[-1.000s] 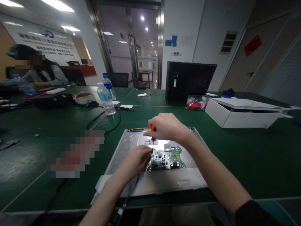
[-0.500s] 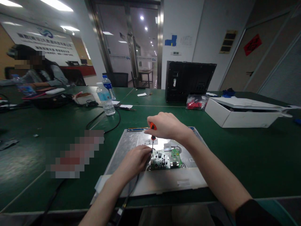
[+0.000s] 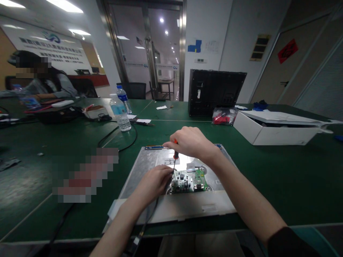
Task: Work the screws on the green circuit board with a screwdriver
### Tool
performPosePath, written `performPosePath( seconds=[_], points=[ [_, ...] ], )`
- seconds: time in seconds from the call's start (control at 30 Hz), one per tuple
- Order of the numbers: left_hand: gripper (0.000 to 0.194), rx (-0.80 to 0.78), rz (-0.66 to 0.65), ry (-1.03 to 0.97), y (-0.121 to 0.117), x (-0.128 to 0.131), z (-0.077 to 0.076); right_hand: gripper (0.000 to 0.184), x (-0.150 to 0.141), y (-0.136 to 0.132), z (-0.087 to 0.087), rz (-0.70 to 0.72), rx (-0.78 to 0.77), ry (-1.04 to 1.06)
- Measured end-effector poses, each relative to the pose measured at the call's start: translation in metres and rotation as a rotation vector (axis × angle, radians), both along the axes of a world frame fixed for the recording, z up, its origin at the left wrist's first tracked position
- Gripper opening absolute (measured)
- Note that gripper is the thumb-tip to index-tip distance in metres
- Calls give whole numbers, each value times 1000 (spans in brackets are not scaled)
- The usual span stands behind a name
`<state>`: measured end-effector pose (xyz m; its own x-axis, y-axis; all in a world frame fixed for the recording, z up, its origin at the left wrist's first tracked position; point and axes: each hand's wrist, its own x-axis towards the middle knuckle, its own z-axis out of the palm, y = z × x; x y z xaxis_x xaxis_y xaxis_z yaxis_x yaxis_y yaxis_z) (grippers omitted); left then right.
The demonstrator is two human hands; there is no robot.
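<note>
The right hand [image 3: 189,141] gripped the screwdriver [image 3: 175,155] near a corner of the circuit board [image 3: 189,181], which lay on the metal panel [image 3: 144,160]; a slanted push could have slipped the tip into the left hand [image 3: 158,177], whose hold I couldn't make out

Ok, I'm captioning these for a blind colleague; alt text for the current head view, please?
A right hand holds an orange-and-black screwdriver at the far left corner of a circuit board, the left hand beside its tip. The board lies on a metal panel on a green table.
</note>
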<state>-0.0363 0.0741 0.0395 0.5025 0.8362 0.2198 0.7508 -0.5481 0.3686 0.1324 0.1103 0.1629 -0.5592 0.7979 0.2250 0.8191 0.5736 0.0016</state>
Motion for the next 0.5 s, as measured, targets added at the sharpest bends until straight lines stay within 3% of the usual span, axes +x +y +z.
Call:
performPosePath(
  seconds=[0.13,0.33,0.5],
  points=[
    [28,-7,-2,18,0,0,0,27,2,-2,-2,8,20,-4],
    [27,23,-10,20,0,-2,-4,30,5,-4,-1,50,-8,-8],
    [28,30,-9,10,2,-2,-5,52,3,-5,4,-5,-66,-34]
  ],
)
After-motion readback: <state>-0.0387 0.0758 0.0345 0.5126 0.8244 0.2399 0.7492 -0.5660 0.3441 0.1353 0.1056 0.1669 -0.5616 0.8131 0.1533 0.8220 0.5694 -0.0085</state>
